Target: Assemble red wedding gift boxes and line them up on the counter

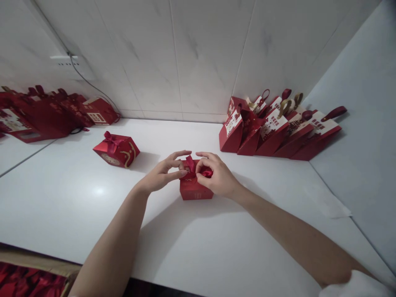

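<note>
A small red gift box (196, 192) stands on the white table in front of me, with a dark red satin ribbon (190, 164) on its top. My left hand (163, 171) is at the box's left side, thumb and fingers pinched together at the ribbon. From the right, my right hand (216, 175) pinches the ribbon between thumb and index finger, its other fingers curled above. The hands cover much of the bow. Another red gift box (119, 153) with a tied ribbon bow and gold cord sits to the left, apart from my hands.
Red wedge-shaped boxes (272, 131) with ribbon loops line the back right. More red boxes (46, 111) stand at the back left, near a cable (89, 86) on the tiled wall. A carton (40, 264) of red ribboned things is at the lower left.
</note>
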Demonstrator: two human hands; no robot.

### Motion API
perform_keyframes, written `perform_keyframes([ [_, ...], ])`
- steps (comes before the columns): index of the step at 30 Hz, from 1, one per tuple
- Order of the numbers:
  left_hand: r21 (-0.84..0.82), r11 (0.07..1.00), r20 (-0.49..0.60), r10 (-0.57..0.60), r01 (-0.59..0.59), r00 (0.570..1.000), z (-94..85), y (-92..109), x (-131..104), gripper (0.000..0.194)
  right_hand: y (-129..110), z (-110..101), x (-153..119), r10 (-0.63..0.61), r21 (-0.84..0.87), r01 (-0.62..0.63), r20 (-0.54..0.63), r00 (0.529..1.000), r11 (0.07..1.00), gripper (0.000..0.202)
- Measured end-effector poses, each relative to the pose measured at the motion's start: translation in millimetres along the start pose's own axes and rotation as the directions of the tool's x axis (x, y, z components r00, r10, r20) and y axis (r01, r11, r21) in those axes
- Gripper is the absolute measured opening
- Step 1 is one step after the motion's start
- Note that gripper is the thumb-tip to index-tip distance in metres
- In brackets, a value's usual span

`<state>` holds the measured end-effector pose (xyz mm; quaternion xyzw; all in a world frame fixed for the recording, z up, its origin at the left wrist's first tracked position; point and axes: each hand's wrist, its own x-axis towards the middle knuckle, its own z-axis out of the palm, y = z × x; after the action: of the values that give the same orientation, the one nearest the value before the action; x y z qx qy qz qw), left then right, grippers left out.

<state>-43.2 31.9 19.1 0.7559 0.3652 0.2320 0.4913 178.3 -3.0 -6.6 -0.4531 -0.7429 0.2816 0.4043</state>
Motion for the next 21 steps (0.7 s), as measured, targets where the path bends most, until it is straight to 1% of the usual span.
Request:
perform_keyframes([
  [3,0.035,0.999,0.003,-0.003,0.003,1.000,-0.8,3,-2,0.025,2,2,-1,0.019,0.027,-0.019,0.002,1.000,0.999,0.006],
  [5,0.031,0.999,0.017,-0.007,0.006,1.000,-1.2,5,-3,0.026,4,2,0,0.023,0.037,-0.023,0.007,1.000,0.999,0.006],
  [10,-0.070,0.997,0.073,-0.040,0.046,0.996,0.5,2,0,0.029,3,2,1,0.032,0.026,-0.033,0.012,0.999,0.999,0.006],
  [13,-0.078,0.996,0.056,-0.036,0.040,0.998,2.0,-1,2,0.033,2,4,1,0.021,0.008,-0.021,0.005,1.000,1.000,0.005],
  [15,-0.074,0.997,0.016,-0.002,0.003,1.000,0.3,-6,2,0.029,6,6,-3,-0.045,-0.008,0.044,-0.073,0.996,0.999,0.004],
  [16,-0.079,0.997,-0.019,0.025,-0.027,1.000,-1.8,-9,1,0.023,10,7,-6,-0.098,-0.021,0.096,-0.135,0.986,0.995,0.005],
  [17,-0.083,0.995,-0.048,0.053,-0.057,0.997,-4.6,-12,0,0.023,15,9,-9,-0.162,-0.040,0.157,-0.197,0.967,0.987,0.010],
  [18,-0.084,0.993,-0.060,0.076,-0.081,0.995,-8.0,-17,0,0.041,22,9,-13,-0.230,-0.067,0.220,-0.247,0.941,0.973,0.019],
  [19,-0.077,0.993,-0.048,0.088,-0.092,0.995,-11.5,-22,-1,0.068,30,10,-16,-0.292,-0.096,0.276,-0.266,0.919,0.956,0.034],
  [20,-0.056,0.995,-0.011,0.084,-0.084,0.996,-14.6,-28,-2,0.094,38,11,-18,-0.343,-0.121,0.322,-0.256,0.904,0.939,0.052],
  [21,-0.018,0.998,0.045,0.062,-0.061,0.997,-16.9,-33,-2,0.114,46,12,-20,-0.371,-0.139,0.347,-0.226,0.901,0.928,0.070],
])
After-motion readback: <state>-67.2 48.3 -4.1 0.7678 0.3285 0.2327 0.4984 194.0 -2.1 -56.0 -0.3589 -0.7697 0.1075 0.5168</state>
